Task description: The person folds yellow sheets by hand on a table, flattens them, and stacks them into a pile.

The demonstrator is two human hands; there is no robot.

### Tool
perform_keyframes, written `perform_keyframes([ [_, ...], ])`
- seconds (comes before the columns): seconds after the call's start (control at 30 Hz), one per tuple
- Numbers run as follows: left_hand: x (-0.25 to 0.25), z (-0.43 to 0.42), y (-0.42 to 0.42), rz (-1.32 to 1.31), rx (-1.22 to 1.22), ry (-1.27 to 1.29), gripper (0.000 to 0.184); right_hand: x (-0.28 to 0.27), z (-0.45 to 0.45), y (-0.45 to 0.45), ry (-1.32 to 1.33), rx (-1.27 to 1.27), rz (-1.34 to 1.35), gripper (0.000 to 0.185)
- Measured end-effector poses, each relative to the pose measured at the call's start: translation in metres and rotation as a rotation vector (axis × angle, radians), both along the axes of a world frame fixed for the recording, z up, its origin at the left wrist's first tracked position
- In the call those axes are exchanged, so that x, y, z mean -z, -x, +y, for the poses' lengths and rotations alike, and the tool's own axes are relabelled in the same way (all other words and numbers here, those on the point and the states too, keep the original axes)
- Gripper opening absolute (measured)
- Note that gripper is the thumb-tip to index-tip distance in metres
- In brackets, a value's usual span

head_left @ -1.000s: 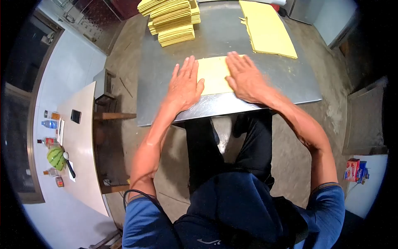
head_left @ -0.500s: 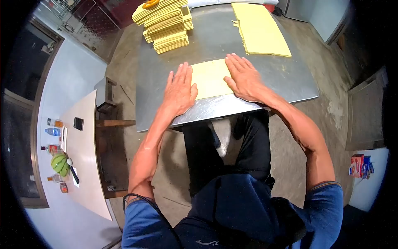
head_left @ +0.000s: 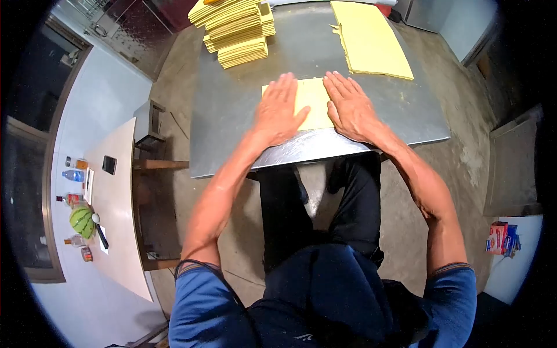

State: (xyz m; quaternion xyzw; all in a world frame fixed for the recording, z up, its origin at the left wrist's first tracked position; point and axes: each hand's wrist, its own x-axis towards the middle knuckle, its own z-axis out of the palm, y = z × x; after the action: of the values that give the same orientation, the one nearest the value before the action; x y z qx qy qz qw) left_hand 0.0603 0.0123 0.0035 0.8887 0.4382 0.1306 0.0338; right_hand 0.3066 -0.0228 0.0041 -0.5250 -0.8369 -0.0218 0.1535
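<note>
A small rectangular yellow sheet, possibly paper (head_left: 314, 104), lies flat near the front edge of the metal-topped table (head_left: 220, 127). My left hand (head_left: 280, 111) rests palm down across its left part, fingers stretched forward and thumb out to the side. On the right side of the sheet lies my right hand (head_left: 351, 107), also flat with straight fingers. Parts of the sheet are hidden under both hands. Whether it is one layer or several cannot be told.
Stacked bundles of yellow folded sheets (head_left: 241, 35) stand at the back left of the table. A larger yellow slab of sheets (head_left: 374, 43) lies at the back right. Off to the left, a pale side table (head_left: 122, 191) holds a watermelon (head_left: 82, 221), a phone (head_left: 109, 165) and several bottles.
My left hand has slid to the right, from the sheet's left edge onto its surface, uncovering that edge's corner. My right hand stays about where it was on the sheet.
</note>
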Motion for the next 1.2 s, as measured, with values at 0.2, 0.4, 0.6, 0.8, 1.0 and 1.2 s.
perform_keyframes([
  [0.2, -0.005, -0.008, 0.052, 0.044, -0.091, 0.018, 0.073, -0.01, 0.003, 0.012, 0.037, 0.011, -0.073, 0.063],
  [0.4, -0.004, -0.008, 0.052, 0.042, -0.08, 0.018, 0.069, 0.002, 0.023, 0.096, 0.036, -0.167, -0.029, 0.065],
  [0.6, 0.0, -0.009, 0.056, 0.028, -0.093, -0.005, 0.07, 0.003, 0.022, 0.066, 0.03, -0.139, 0.025, 0.066],
  [0.8, -0.014, -0.016, 0.039, 0.139, -0.185, 0.057, 0.069, -0.004, 0.006, -0.006, 0.046, -0.001, 0.001, 0.065],
  [1.0, -0.003, -0.008, -0.055, 0.057, -0.017, 0.001, 0.073, 0.004, 0.009, -0.005, -0.012, -0.001, 0.008, 0.061],
  [1.2, 0.001, -0.002, -0.02, 0.008, -0.021, 0.012, 0.076, 0.005, 0.006, -0.009, -0.029, -0.002, 0.03, 0.06],
])
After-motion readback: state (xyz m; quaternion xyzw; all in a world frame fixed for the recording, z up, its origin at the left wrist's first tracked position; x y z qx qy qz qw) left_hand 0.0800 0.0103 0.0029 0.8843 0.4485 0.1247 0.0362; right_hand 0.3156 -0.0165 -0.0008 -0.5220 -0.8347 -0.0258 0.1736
